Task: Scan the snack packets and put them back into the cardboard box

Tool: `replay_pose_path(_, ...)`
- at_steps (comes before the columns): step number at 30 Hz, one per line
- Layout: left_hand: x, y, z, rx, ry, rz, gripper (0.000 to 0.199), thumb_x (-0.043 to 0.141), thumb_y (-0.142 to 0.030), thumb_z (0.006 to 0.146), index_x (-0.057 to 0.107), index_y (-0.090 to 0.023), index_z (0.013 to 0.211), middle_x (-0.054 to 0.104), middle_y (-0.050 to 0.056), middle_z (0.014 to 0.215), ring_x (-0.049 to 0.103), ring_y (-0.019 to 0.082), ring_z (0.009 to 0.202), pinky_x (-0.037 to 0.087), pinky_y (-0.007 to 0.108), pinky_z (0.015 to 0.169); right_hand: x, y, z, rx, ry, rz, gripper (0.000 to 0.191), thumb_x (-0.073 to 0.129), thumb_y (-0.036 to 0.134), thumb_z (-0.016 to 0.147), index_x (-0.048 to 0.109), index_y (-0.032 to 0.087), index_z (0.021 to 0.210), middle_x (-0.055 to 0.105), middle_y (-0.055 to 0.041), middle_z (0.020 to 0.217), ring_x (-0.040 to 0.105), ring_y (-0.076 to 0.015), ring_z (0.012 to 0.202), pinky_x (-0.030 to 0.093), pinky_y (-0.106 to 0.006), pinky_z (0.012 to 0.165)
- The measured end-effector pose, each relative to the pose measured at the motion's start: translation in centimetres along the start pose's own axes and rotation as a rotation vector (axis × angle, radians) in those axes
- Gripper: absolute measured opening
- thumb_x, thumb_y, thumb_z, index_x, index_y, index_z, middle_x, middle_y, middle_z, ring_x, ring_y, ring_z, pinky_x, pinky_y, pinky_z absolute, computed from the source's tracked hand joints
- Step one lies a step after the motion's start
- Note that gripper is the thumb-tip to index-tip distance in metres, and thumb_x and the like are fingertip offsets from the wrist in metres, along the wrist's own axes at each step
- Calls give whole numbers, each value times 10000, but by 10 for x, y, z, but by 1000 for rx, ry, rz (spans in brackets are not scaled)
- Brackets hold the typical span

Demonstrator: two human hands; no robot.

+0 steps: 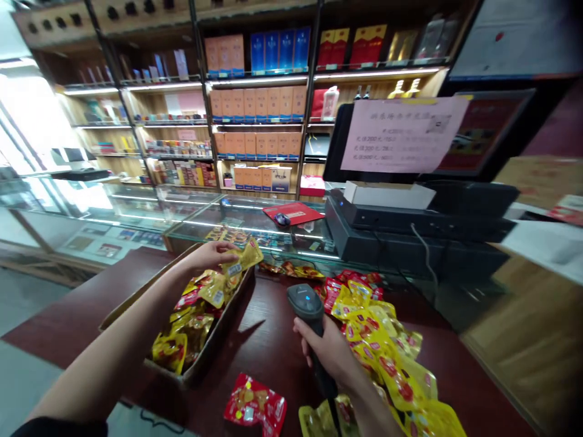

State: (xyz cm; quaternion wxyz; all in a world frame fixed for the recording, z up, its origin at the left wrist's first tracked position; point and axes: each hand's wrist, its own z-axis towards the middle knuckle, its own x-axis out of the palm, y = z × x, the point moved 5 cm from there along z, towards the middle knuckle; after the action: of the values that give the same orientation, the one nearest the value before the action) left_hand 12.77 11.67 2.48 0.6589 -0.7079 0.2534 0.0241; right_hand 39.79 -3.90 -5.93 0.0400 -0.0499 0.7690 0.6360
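Over the far end of an open cardboard box (218,328), my left hand (212,255) holds a gold snack packet (248,256) between its fingers. Yellow, gold and red packets (195,321) fill much of that box. My right hand (325,346) is wrapped round the handle of a black barcode scanner (307,303), its head pointing away from me. One red packet (255,403) lies on the dark red table (268,340) between the box and the scanner. A large pile of yellow and red packets (387,358) spreads to the right of my right hand.
A glass display counter (191,227) borders the table's far side, with a red mat (294,212) and a mouse (282,220) on it. A dark checkout machine (392,224) with a paper sign (401,133) stands at the right. Shelves of boxes (257,103) line the wall.
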Motion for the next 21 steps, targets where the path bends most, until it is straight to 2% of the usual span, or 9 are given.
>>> replay_pose_path(2,-32,3,-32,3,-87,45,543,760,-476,601,635,-171,1033,623,-4,757,555,109,578,450,212,492,12,7,3,-9,45,-20,391,601,527,772,487,168,875,513,73,460,462,-82,342,354,-191,365)
replay_pose_path(5,-61,8,-75,-28,-205,163,495,744,-475,610,649,-167,986,607,-15,694,545,119,551,446,222,478,34,19,6,-20,122,-36,395,597,529,772,477,173,892,517,73,462,461,-86,335,349,-194,359)
replay_pose_path(7,-70,10,-95,-25,-249,242,444,741,-468,611,665,-160,922,626,-4,692,564,133,574,452,228,505,50,27,7,-35,176,-32,393,596,522,777,474,175,914,516,75,465,459,-88,337,354,-195,359)
replay_pose_path(10,-69,8,-109,26,-240,320,383,719,-476,643,679,-158,853,675,24,753,596,147,642,455,227,568,68,33,7,-60,248,-35,376,599,501,786,479,172,923,525,71,478,466,-82,352,362,-190,373)
replay_pose_path(12,-63,5,-107,56,-230,346,376,694,-490,672,681,-158,848,691,36,777,607,155,674,453,230,594,72,34,7,-73,270,-38,365,594,494,795,482,170,920,535,66,490,467,-78,356,363,-188,379)
replay_pose_path(15,-43,-2,-85,117,-205,344,379,679,-496,688,683,-155,852,696,41,783,620,163,700,459,239,633,66,30,7,-65,238,-37,372,592,499,796,482,171,935,532,70,489,467,-81,349,362,-190,372)
replay_pose_path(18,-4,-6,-47,189,-110,322,371,680,-488,680,694,-150,832,698,41,765,625,165,686,460,242,632,48,23,8,-43,168,-37,387,590,515,791,478,174,935,530,72,482,469,-86,338,346,-187,352)
replay_pose_path(21,49,-8,-5,255,-17,357,330,676,-464,678,704,-159,798,701,40,743,632,174,679,459,247,629,24,18,7,-52,100,-11,394,586,535,790,473,179,913,533,70,481,474,-86,338,342,-184,350)
